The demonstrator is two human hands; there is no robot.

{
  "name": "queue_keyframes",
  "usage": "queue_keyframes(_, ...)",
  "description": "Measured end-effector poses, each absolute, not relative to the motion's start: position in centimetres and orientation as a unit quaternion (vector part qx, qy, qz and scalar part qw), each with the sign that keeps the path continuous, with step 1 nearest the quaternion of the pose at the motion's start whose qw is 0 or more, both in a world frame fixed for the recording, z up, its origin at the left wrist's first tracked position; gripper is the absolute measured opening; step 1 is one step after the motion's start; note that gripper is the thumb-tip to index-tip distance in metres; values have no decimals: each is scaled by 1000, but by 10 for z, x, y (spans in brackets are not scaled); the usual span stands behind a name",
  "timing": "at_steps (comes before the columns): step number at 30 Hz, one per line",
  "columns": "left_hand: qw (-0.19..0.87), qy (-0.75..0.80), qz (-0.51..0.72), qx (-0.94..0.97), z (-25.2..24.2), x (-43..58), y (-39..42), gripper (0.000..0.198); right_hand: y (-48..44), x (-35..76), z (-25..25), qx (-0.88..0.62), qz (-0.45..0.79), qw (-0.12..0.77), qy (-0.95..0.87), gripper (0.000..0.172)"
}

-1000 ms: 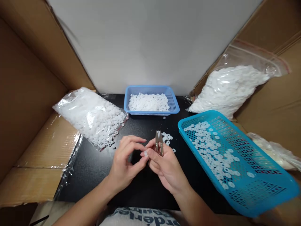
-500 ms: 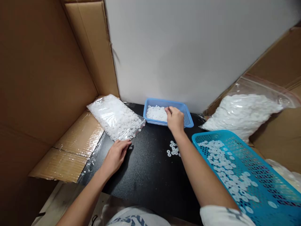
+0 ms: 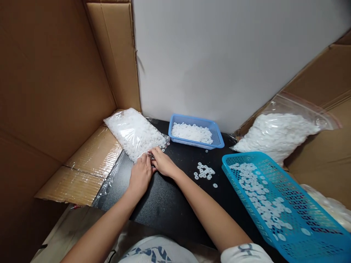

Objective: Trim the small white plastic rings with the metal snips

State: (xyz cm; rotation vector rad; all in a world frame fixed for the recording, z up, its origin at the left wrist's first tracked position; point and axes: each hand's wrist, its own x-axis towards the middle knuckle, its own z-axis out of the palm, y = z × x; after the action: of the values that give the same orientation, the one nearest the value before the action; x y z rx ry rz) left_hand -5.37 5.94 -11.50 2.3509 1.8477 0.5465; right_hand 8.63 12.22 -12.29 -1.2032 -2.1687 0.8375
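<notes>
My left hand [image 3: 142,171] and my right hand [image 3: 162,163] meet at the near edge of a clear plastic bag [image 3: 134,133] full of small white rings. Fingers of both are bent and pressed together, the fingertips touching or nearly touching. Whatever lies between them is hidden; whether they grip the bag's edge I cannot tell. Loose white rings [image 3: 163,149] lie at the bag's mouth. Behind and to the right stands a small blue basket [image 3: 218,137] holding a heap of small white rings [image 3: 192,132].
A loose group of white washers [image 3: 204,171] lies on the black tabletop [image 3: 175,215]. At the right stands a larger turquoise basket [image 3: 315,241] with flat white washers. Behind it leans a filled zip bag [image 3: 276,133]. Cardboard [image 3: 49,91] walls the left side, a white panel [image 3: 219,65] the back.
My right hand has left the small blue basket and come down left to meet my left hand at the bag's edge. My left hand has shifted slightly right.
</notes>
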Motion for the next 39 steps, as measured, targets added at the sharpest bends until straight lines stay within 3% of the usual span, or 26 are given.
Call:
queue_keyframes(4,71,586,175,788,-115,-52,48,22,97,95,-119,-434,324,271,-796,25)
queue_keyframes(8,115,523,198,821,-119,-49,31,18,69,112,-118,-437,351,292,-775,36)
queue_keyframes(12,174,465,241,834,-123,-48,27,12,51,129,-119,-463,378,307,-740,24)
queue_keyframes(18,244,445,314,802,-117,-56,30,24,41,150,-117,-498,408,328,-691,36)
queue_keyframes(21,263,453,342,780,-111,-63,29,24,39,160,-116,-517,405,348,-669,28)
queue_keyframes(23,268,462,359,765,-107,-68,26,16,37,167,-115,-534,393,365,-654,22)
queue_keyframes(25,268,476,374,750,-104,-75,22,5,35,173,-113,-548,374,381,-644,28)
queue_keyframes(29,256,511,391,722,-101,-85,17,16,37,167,-110,-539,359,390,-654,24)
queue_keyframes(32,248,528,385,715,-103,-84,15,15,44,151,-110,-515,375,371,-676,13)
queue_keyframes(39,227,525,343,745,-112,-63,12,10,50,154,-108,-527,373,354,-677,6)
